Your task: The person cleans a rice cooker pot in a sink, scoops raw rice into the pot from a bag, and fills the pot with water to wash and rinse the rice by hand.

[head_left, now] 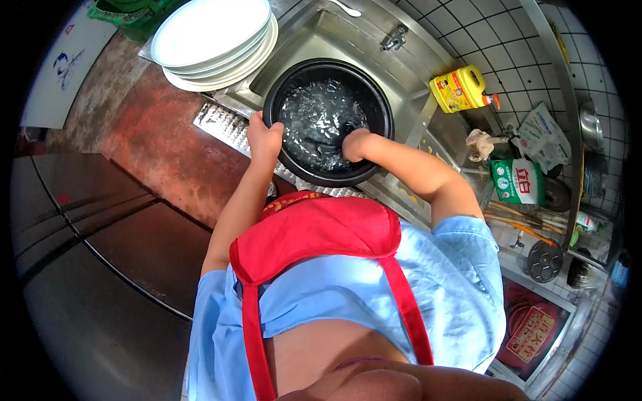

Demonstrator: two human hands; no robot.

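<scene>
One black basin (pixel 382 117) of water (pixel 313 123) sits at the near edge of one sink (pixel 328 41), the left hand (pixel 265 139) closed on its rim, the right hand (pixel 356 144) dipped in, its submerged fingers impossible to tell. Stirring or rinsing seems in hand; the next move probably calls for a steady rim. Beyond are one sink tap (pixel 395 39), one yellow bottle (pixel 456 91) and at least three stacked plates (pixel 210 33).

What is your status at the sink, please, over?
Left grip holding the black basin by its rim. Right grip in the water, its hold unclear. White plates stacked off left, touching neither; nothing seen in the way.
</scene>
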